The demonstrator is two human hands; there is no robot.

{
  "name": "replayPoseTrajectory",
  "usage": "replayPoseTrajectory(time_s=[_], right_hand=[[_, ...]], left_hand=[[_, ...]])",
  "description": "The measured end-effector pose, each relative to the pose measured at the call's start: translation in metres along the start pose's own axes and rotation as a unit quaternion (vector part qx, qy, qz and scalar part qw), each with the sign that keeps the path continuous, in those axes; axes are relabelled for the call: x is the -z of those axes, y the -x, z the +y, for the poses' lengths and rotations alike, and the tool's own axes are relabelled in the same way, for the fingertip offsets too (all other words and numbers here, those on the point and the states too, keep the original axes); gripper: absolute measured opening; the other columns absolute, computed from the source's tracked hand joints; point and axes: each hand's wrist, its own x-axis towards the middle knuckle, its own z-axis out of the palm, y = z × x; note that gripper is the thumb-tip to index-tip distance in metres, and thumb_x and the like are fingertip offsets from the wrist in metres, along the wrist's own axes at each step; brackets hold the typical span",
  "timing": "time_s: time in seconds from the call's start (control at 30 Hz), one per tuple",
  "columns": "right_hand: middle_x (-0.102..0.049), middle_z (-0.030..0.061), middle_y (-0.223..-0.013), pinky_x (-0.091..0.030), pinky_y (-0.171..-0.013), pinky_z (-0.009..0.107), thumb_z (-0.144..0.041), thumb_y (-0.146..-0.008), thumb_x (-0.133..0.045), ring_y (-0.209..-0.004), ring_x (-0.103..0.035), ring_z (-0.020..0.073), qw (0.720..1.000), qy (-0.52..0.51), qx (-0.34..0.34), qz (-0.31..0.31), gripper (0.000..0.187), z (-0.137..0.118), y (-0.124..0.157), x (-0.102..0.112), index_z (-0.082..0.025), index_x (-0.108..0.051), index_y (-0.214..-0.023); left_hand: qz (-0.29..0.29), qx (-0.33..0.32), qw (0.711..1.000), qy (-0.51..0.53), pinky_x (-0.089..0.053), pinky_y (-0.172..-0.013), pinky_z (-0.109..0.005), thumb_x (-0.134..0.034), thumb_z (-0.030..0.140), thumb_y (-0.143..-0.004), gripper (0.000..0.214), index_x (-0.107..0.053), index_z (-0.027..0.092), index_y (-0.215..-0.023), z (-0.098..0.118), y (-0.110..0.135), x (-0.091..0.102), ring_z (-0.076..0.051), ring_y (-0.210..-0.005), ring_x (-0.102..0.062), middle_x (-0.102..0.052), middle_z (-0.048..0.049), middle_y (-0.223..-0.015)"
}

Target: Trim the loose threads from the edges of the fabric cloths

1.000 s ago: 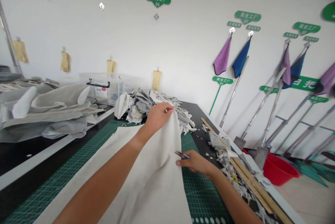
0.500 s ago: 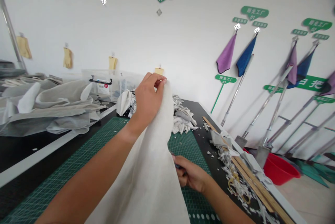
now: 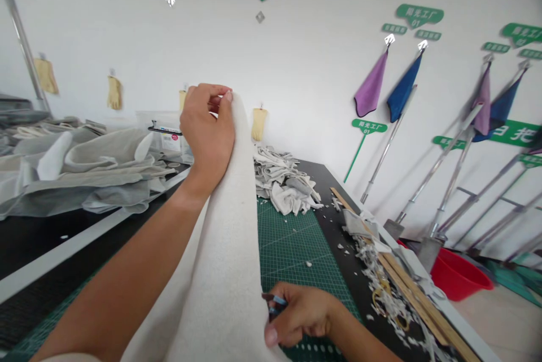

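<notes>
1. Head view: the left hand is raised above the table. Its grip is closed, thumb and fingers pinching the top edge of a white cloth.
2. Head view: the white cloth hangs from that pinch in a long fold. It runs down along the left forearm to the bottom of the frame, over the green cutting mat.
3. Head view: the right hand is low, just beside the cloth's right edge. Its grip is closed around a small blue-handled tool, whose tip points toward the cloth.
4. Head view: a heap of pale cloth pieces lies at the far end of the mat.
5. Head view: scraps and wooden strips line the table's right edge, and a red basin stands on the floor beyond.
6. Head view: large grey fabric is piled on the left, well apart from both hands.
</notes>
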Motion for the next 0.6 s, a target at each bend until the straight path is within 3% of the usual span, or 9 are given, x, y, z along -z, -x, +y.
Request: replayPoseTrajectory(time_s=[0.1, 0.33, 0.47, 0.6], right_hand=[[-0.038, -0.0097, -0.047, -0.016, -0.039, 0.02, -0.03, -0.062, -0.092, -0.04, -0.029, 0.0005, 0.999, 0.042, -0.008, 0.004, 0.05, -0.003, 0.004, 0.002, -0.015, -0.046, -0.053], [-0.039, -0.01, -0.049, -0.015, -0.039, 0.019, -0.034, -0.071, -0.087, -0.041, -0.027, 0.0016, 0.987, 0.127, -0.017, 0.098, 0.042, -0.026, 0.023, 0.02, -0.015, -0.05, -0.063], [-0.042, -0.0092, -0.051, -0.019, -0.038, 0.017, -0.037, -0.067, -0.089, -0.043, -0.03, 0.0019, 0.988, 0.13, -0.056, 0.058, 0.041, -0.019, 0.019, 0.015, -0.015, -0.054, -0.065], [-0.054, -0.0068, -0.061, -0.028, -0.038, 0.014, -0.044, -0.051, -0.094, -0.046, -0.04, 0.0025, 0.979, 0.138, -0.14, 0.044, 0.049, -0.001, 0.003, 0.005, -0.014, -0.066, -0.078]], left_hand=[[0.022, -0.005, 1.0, -0.013, -0.047, -0.082, -0.03, -0.057, 0.024, -0.097, 0.011, -0.065, 0.02, -0.103, -0.009, -0.012, 0.006, -0.012, -0.085, -0.058, -0.065, -0.0019, -0.103], [0.077, -0.015, 0.996, -0.029, -0.049, -0.081, -0.029, -0.06, 0.028, -0.097, 0.014, -0.066, 0.018, -0.106, -0.029, -0.039, 0.03, -0.011, -0.087, -0.059, -0.068, -0.0011, -0.105], [0.104, -0.025, 0.993, -0.044, -0.05, -0.077, -0.027, -0.061, 0.026, -0.096, 0.013, -0.067, 0.018, -0.104, -0.034, -0.049, 0.04, -0.01, -0.086, -0.062, -0.07, -0.0001, -0.103], [0.13, -0.03, 0.989, -0.057, -0.051, -0.074, -0.025, -0.062, 0.023, -0.094, 0.012, -0.068, 0.017, -0.103, -0.038, -0.056, 0.045, -0.01, -0.084, -0.062, -0.071, -0.0003, -0.103]])
